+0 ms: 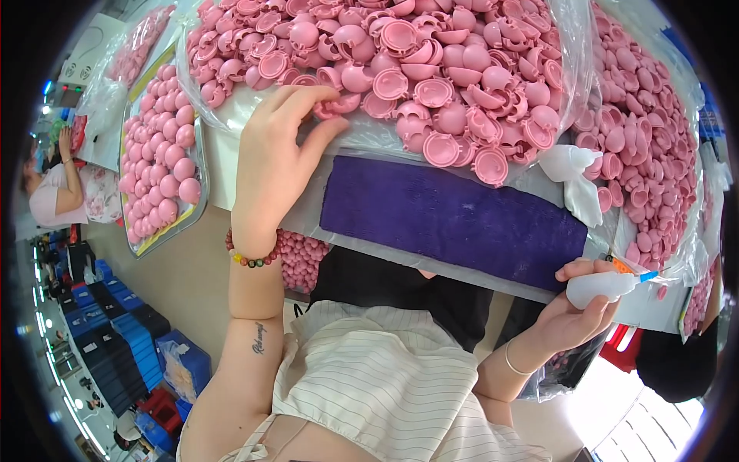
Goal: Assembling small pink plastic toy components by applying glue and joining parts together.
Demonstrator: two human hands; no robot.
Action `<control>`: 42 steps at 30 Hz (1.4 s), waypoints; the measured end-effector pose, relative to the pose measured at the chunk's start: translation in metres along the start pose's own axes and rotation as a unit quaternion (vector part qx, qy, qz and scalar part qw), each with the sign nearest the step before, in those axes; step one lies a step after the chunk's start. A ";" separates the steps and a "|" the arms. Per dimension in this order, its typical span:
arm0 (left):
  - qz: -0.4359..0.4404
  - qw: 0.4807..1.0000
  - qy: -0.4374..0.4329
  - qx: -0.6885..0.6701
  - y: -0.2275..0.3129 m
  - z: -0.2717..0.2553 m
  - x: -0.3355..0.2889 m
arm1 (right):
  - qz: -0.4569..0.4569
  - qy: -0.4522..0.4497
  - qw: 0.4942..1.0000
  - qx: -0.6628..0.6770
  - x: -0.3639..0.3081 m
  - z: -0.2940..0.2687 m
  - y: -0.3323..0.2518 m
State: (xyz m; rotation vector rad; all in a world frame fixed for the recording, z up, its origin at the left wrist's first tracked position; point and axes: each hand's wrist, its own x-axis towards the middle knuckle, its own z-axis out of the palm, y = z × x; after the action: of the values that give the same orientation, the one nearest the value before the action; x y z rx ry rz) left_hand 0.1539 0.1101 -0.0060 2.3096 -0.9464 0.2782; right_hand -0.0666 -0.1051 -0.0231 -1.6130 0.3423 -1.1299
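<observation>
Behind the worktable (223, 165), on the person's left, blue crates (185, 363) stand on the floor, and another person (58, 202) is further back. On the table lies a large heap of pink half-shells (462, 58), many of them with the hollow side up; clear plastic (573, 46) surrounds this heap, probably so that the small pieces do not spread. The left hand (275, 146) is at the near edge of the heap, its thumb and fingers almost closed, with one pink shell (336, 106) between the tips; such a light pinch seems suitable for a thin, curved part. The right hand (566, 319) is curled around a white bottle (594, 290), which lies nearly level, its blue tip (648, 277) pointing to the right, away from the body, perhaps to avoid drips on the clothes. Between the two hands is spread a purple cloth (446, 215), which may protect the table just before the person. At the left, a tray (174, 229) holds pink balls (162, 165); its raised rim presumably stops them from rolling off.
</observation>
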 end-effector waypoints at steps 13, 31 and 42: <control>-0.062 0.744 -0.243 -0.619 0.094 0.020 -0.055 | 0.257 -0.164 0.909 0.284 -0.026 0.032 -0.043; -0.128 0.524 -0.237 -0.808 0.105 0.044 -0.067 | -0.137 -0.102 0.984 0.054 -0.009 0.013 -0.034; -0.117 0.522 -0.223 -0.815 0.102 0.048 -0.072 | -0.166 -0.132 0.977 0.004 -0.017 0.021 -0.042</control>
State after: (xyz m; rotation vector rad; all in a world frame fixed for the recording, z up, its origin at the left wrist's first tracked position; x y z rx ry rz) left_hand 0.0300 0.0645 -0.0250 0.5770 -0.5122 -1.0024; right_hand -0.0714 -0.0648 0.0063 -1.8309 -0.1109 -1.1392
